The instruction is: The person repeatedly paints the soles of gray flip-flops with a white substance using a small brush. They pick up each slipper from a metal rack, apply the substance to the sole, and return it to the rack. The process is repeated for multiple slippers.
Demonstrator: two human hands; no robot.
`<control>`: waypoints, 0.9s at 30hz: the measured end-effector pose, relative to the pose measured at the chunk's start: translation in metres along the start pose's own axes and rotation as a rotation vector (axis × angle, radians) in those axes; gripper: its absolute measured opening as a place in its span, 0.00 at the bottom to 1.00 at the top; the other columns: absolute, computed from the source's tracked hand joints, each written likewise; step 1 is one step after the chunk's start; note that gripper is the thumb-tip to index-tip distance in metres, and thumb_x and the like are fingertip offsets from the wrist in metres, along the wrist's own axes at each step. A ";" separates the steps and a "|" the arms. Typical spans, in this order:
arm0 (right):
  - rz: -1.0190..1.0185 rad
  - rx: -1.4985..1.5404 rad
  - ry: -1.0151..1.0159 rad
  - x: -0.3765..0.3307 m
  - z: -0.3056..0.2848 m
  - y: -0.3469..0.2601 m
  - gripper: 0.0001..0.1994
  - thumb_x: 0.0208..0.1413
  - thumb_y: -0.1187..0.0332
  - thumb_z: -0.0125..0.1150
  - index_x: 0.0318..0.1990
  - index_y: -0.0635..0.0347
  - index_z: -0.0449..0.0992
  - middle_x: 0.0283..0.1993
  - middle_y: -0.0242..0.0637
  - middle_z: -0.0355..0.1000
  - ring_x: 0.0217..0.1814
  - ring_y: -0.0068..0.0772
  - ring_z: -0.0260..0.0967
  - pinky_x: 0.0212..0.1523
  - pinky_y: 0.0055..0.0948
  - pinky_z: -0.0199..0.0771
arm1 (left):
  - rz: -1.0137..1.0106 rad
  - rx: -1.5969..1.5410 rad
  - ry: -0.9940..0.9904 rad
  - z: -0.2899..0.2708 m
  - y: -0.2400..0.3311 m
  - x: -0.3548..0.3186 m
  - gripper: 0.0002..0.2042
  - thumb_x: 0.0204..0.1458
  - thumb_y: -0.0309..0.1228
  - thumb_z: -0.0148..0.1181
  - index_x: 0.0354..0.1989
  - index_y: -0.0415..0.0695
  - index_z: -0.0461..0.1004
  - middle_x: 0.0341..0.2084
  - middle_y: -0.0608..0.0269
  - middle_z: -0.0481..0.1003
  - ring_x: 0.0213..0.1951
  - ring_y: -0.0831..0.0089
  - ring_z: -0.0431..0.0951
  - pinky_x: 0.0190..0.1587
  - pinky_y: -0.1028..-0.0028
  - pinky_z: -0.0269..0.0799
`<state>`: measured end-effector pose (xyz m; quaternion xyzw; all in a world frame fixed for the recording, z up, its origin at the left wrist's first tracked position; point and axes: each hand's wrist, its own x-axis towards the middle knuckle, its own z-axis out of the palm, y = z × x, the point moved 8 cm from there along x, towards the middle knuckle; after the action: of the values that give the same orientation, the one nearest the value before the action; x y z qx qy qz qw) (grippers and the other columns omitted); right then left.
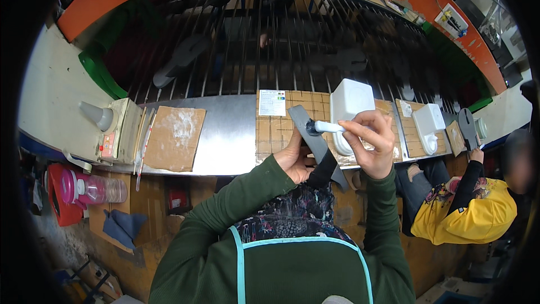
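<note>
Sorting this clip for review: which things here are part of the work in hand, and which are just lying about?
In hand:
left hand holding the dark grey strip
right hand holding the white brush handle
white tub behind

Lying about:
brown cardboard sheet
pink bottle
blue cloth
grey cone

Dark green sleeves, teal-trimmed floral apron
</note>
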<state>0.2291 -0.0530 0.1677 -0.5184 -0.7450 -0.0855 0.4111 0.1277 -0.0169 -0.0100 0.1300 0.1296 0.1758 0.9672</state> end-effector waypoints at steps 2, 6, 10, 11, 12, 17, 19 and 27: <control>-0.001 0.003 -0.023 -0.003 0.002 0.003 0.13 0.42 0.72 0.71 0.39 0.49 0.84 0.32 0.26 0.71 0.29 0.24 0.62 0.38 0.31 0.49 | -0.025 -0.012 -0.016 0.003 -0.006 -0.002 0.34 0.51 0.63 0.47 0.57 0.48 0.64 0.48 0.61 0.71 0.51 0.68 0.74 0.53 0.60 0.77; -0.015 0.013 -0.056 -0.010 0.005 0.009 0.13 0.42 0.72 0.71 0.39 0.48 0.85 0.33 0.26 0.71 0.30 0.24 0.61 0.39 0.30 0.50 | -0.069 -0.026 -0.006 0.005 -0.019 -0.004 0.35 0.52 0.66 0.41 0.57 0.48 0.63 0.48 0.60 0.70 0.52 0.68 0.74 0.55 0.58 0.76; -0.023 0.020 -0.095 -0.015 0.010 0.013 0.14 0.41 0.73 0.71 0.39 0.50 0.84 0.33 0.27 0.71 0.32 0.26 0.62 0.40 0.30 0.53 | -0.142 -0.097 0.022 0.001 -0.030 -0.006 0.38 0.51 0.68 0.36 0.57 0.47 0.62 0.48 0.59 0.70 0.53 0.67 0.74 0.54 0.60 0.76; -0.018 0.010 -0.115 -0.016 0.011 0.014 0.14 0.41 0.75 0.70 0.39 0.51 0.84 0.33 0.28 0.72 0.34 0.27 0.64 0.40 0.30 0.55 | -0.160 -0.103 0.010 0.001 -0.032 -0.007 0.39 0.51 0.69 0.35 0.58 0.47 0.62 0.49 0.58 0.70 0.53 0.66 0.74 0.54 0.60 0.77; -0.013 0.004 -0.133 -0.018 0.013 0.015 0.15 0.40 0.77 0.69 0.39 0.53 0.84 0.33 0.29 0.72 0.36 0.29 0.66 0.41 0.30 0.57 | -0.178 -0.111 -0.001 0.001 -0.034 -0.008 0.40 0.51 0.69 0.33 0.58 0.46 0.62 0.50 0.58 0.70 0.54 0.65 0.74 0.54 0.60 0.77; -0.015 -0.013 -0.155 -0.026 0.018 0.018 0.15 0.40 0.75 0.70 0.39 0.51 0.84 0.33 0.29 0.73 0.36 0.28 0.66 0.41 0.30 0.56 | -0.209 -0.090 0.036 -0.006 -0.042 -0.007 0.42 0.51 0.71 0.30 0.59 0.46 0.62 0.52 0.52 0.70 0.55 0.62 0.74 0.53 0.60 0.77; -0.012 -0.012 -0.163 -0.029 0.019 0.020 0.15 0.41 0.74 0.70 0.39 0.51 0.85 0.33 0.29 0.73 0.36 0.28 0.66 0.41 0.30 0.55 | -0.209 -0.082 0.033 -0.008 -0.045 -0.005 0.43 0.50 0.72 0.29 0.59 0.46 0.62 0.53 0.51 0.70 0.55 0.62 0.74 0.54 0.59 0.77; -0.012 -0.010 -0.186 -0.038 0.021 0.026 0.15 0.40 0.73 0.71 0.40 0.48 0.85 0.33 0.28 0.72 0.36 0.28 0.64 0.41 0.30 0.54 | -0.272 -0.214 -0.099 -0.012 -0.055 -0.002 0.45 0.47 0.73 0.32 0.59 0.45 0.63 0.52 0.51 0.71 0.54 0.61 0.75 0.52 0.60 0.79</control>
<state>0.2451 -0.0564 0.1196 -0.5218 -0.7825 -0.0433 0.3370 0.1389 -0.0652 -0.0373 0.0159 0.0787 0.0494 0.9955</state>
